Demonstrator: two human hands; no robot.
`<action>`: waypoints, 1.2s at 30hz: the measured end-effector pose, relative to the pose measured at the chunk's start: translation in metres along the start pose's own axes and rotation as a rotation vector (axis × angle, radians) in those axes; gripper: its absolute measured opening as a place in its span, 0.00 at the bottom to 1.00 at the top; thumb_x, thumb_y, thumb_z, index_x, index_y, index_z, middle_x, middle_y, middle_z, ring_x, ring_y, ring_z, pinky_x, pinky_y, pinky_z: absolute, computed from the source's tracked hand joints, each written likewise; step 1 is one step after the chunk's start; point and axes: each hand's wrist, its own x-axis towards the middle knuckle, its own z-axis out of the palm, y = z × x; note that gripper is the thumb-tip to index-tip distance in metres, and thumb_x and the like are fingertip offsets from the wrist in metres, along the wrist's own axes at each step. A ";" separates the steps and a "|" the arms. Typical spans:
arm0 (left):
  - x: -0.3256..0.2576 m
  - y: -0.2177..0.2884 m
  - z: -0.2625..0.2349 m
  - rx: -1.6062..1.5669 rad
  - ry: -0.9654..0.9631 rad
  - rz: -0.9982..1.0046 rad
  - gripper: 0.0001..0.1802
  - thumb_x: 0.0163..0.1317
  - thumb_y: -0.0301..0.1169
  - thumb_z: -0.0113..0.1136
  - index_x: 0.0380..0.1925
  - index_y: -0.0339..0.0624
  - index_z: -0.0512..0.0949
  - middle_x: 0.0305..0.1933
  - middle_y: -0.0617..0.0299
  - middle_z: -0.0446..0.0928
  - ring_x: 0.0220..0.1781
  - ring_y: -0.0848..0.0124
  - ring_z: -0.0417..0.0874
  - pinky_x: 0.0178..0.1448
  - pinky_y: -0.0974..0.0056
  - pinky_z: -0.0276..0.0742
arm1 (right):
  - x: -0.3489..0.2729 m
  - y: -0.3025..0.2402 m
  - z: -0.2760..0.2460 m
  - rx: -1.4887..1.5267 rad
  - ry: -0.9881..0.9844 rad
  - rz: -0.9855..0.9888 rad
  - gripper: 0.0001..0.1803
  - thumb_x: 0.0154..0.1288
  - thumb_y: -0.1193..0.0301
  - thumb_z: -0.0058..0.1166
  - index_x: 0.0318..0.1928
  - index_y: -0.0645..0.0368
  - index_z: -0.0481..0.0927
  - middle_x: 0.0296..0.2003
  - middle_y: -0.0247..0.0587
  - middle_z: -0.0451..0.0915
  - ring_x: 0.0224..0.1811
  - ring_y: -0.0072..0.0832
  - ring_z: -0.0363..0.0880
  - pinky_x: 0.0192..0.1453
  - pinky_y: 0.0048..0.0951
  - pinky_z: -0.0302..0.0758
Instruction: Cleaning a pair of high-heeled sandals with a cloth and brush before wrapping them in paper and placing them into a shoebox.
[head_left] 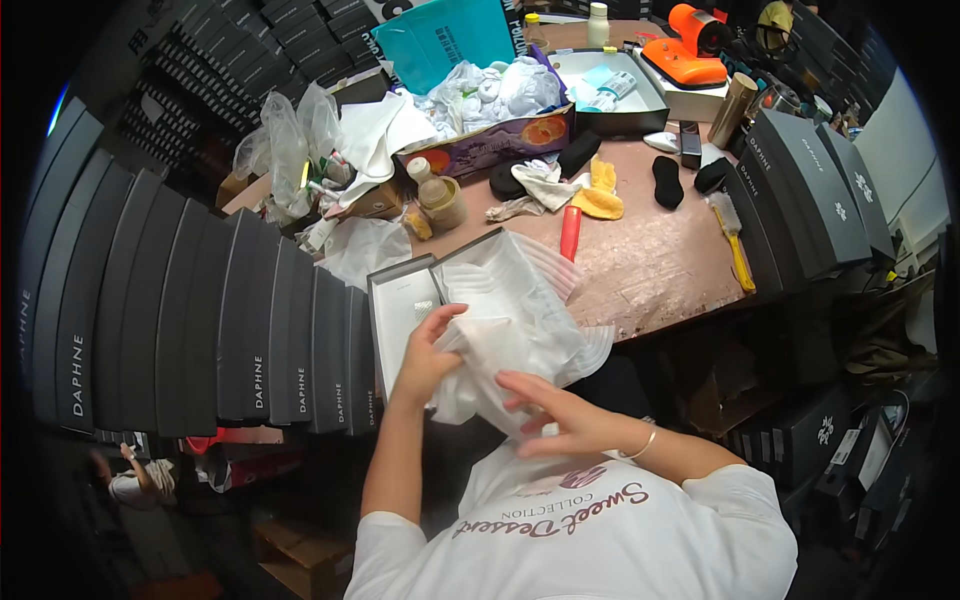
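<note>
White tissue paper (490, 360) lies crumpled over an open shoe box with a dark rim, its near end hanging over the table's front edge. My left hand (428, 352) grips the paper's left side between thumb and fingers. On the other side, my right hand (565, 418) has its fingers spread beside the paper's near edge; whether the fingertips touch it is hard to tell. A grey-rimmed box part with a white inside (398, 300) sits left of the paper. Ribbed translucent wrapping (545, 262) sticks out at the box's far right side.
A row of upright dark shoe boxes (240, 315) lines my left. More dark boxes (800, 190) stand at the right. On the table are a red-handled tool (570, 232), a yellow brush (738, 245), cloths (545, 187), a carton of crumpled paper (490, 150) and an orange device (684, 60).
</note>
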 end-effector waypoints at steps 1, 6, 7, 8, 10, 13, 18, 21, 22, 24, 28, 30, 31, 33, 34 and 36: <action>0.016 -0.005 0.003 -0.116 -0.013 -0.047 0.33 0.45 0.15 0.59 0.57 0.37 0.72 0.48 0.60 0.78 0.46 0.73 0.79 0.49 0.69 0.77 | 0.009 0.005 0.000 -0.242 0.088 -0.089 0.48 0.55 0.64 0.68 0.72 0.53 0.54 0.71 0.52 0.50 0.65 0.42 0.66 0.62 0.40 0.72; 0.052 -0.020 -0.008 -0.395 -0.048 -0.147 0.23 0.50 0.25 0.58 0.50 0.34 0.76 0.42 0.61 0.82 0.41 0.74 0.82 0.47 0.69 0.77 | 0.022 -0.014 -0.025 -0.955 0.376 -0.243 0.43 0.50 0.62 0.69 0.67 0.48 0.65 0.69 0.55 0.54 0.67 0.54 0.59 0.67 0.51 0.60; 0.054 -0.018 -0.013 -0.415 -0.057 -0.150 0.23 0.51 0.27 0.58 0.49 0.33 0.76 0.42 0.61 0.82 0.41 0.73 0.82 0.47 0.69 0.77 | 0.022 -0.020 -0.027 -1.055 0.435 -0.247 0.43 0.49 0.62 0.69 0.67 0.47 0.65 0.69 0.55 0.54 0.68 0.55 0.57 0.68 0.53 0.58; 0.058 -0.023 -0.019 -0.414 -0.059 -0.149 0.21 0.52 0.28 0.57 0.48 0.32 0.76 0.43 0.58 0.82 0.41 0.71 0.83 0.48 0.67 0.79 | 0.025 -0.011 -0.026 -1.148 0.430 -0.177 0.44 0.47 0.62 0.70 0.66 0.44 0.66 0.68 0.54 0.55 0.69 0.57 0.52 0.68 0.56 0.55; 0.067 -0.035 -0.025 -0.593 -0.051 -0.129 0.21 0.52 0.27 0.56 0.48 0.33 0.76 0.43 0.55 0.82 0.42 0.68 0.84 0.50 0.65 0.80 | 0.035 0.011 -0.035 -1.249 0.469 -0.164 0.45 0.46 0.64 0.71 0.67 0.43 0.66 0.68 0.54 0.55 0.69 0.55 0.54 0.68 0.55 0.55; 0.072 -0.038 -0.019 -0.862 0.044 -0.159 0.21 0.53 0.27 0.55 0.50 0.34 0.75 0.47 0.53 0.80 0.45 0.62 0.84 0.54 0.59 0.80 | 0.052 0.020 -0.042 -1.217 0.521 -0.252 0.36 0.47 0.71 0.65 0.61 0.46 0.72 0.64 0.52 0.63 0.61 0.50 0.64 0.60 0.46 0.69; 0.086 -0.071 -0.003 -0.687 0.441 -0.074 0.33 0.61 0.29 0.56 0.65 0.32 0.60 0.64 0.49 0.67 0.62 0.58 0.73 0.63 0.59 0.71 | 0.087 0.025 -0.032 -1.251 0.570 -0.262 0.23 0.48 0.76 0.57 0.49 0.58 0.79 0.56 0.52 0.71 0.51 0.46 0.72 0.49 0.36 0.79; 0.074 -0.089 0.059 -0.163 0.540 0.066 0.39 0.67 0.30 0.54 0.72 0.34 0.45 0.76 0.45 0.48 0.77 0.59 0.49 0.77 0.58 0.45 | 0.105 0.104 -0.053 -1.410 0.581 -0.032 0.17 0.53 0.74 0.54 0.46 0.63 0.79 0.54 0.55 0.73 0.50 0.46 0.74 0.47 0.37 0.79; 0.056 -0.088 0.079 -0.128 0.466 0.135 0.40 0.68 0.32 0.53 0.73 0.34 0.44 0.76 0.44 0.48 0.78 0.59 0.47 0.77 0.58 0.42 | 0.107 0.127 -0.058 -1.471 0.575 0.049 0.15 0.55 0.74 0.53 0.45 0.64 0.78 0.53 0.55 0.74 0.49 0.46 0.74 0.46 0.38 0.79; 0.034 -0.079 0.093 -0.367 0.396 -0.043 0.38 0.69 0.32 0.52 0.72 0.34 0.45 0.75 0.47 0.50 0.76 0.62 0.51 0.76 0.59 0.44 | 0.097 0.113 -0.059 -1.331 0.588 -0.265 0.14 0.57 0.73 0.53 0.44 0.63 0.79 0.52 0.55 0.74 0.51 0.47 0.74 0.46 0.39 0.79; 0.038 -0.058 0.087 -0.610 0.281 -0.350 0.39 0.67 0.36 0.54 0.70 0.31 0.49 0.73 0.48 0.54 0.74 0.64 0.54 0.75 0.61 0.46 | 0.052 0.061 -0.079 -0.937 0.732 -0.119 0.13 0.60 0.70 0.56 0.45 0.61 0.81 0.45 0.53 0.79 0.45 0.45 0.80 0.44 0.41 0.77; 0.061 -0.078 0.087 -0.545 0.281 -0.340 0.39 0.65 0.40 0.57 0.68 0.30 0.53 0.71 0.48 0.58 0.73 0.63 0.56 0.74 0.60 0.47 | 0.037 0.075 -0.106 -0.720 0.732 0.155 0.15 0.61 0.69 0.58 0.47 0.63 0.80 0.39 0.53 0.81 0.38 0.45 0.81 0.43 0.40 0.77; 0.075 -0.095 0.093 -0.506 0.258 -0.339 0.39 0.64 0.41 0.58 0.67 0.30 0.54 0.70 0.47 0.60 0.73 0.63 0.56 0.73 0.60 0.48 | 0.034 0.104 -0.123 -0.609 0.712 0.241 0.16 0.61 0.69 0.58 0.47 0.65 0.80 0.36 0.53 0.82 0.36 0.46 0.82 0.42 0.40 0.77; 0.092 -0.121 0.105 -0.252 0.391 -0.332 0.40 0.56 0.44 0.67 0.60 0.30 0.62 0.58 0.44 0.70 0.62 0.60 0.70 0.65 0.62 0.62 | 0.046 0.150 -0.141 -0.529 0.733 0.282 0.16 0.62 0.69 0.58 0.47 0.67 0.79 0.32 0.54 0.82 0.34 0.47 0.82 0.41 0.40 0.77; 0.087 -0.126 0.110 -0.101 0.444 -0.281 0.41 0.54 0.44 0.69 0.60 0.29 0.62 0.59 0.43 0.69 0.63 0.58 0.70 0.65 0.61 0.62 | 0.052 0.167 -0.135 -0.559 0.768 0.245 0.15 0.62 0.69 0.58 0.46 0.67 0.80 0.30 0.54 0.82 0.34 0.48 0.82 0.40 0.40 0.76; 0.079 -0.135 0.112 0.108 0.497 -0.173 0.45 0.49 0.41 0.71 0.61 0.26 0.61 0.60 0.40 0.69 0.62 0.52 0.71 0.65 0.58 0.66 | 0.068 0.194 -0.122 -0.539 0.910 0.133 0.11 0.63 0.70 0.56 0.40 0.67 0.81 0.28 0.53 0.81 0.31 0.45 0.81 0.38 0.39 0.75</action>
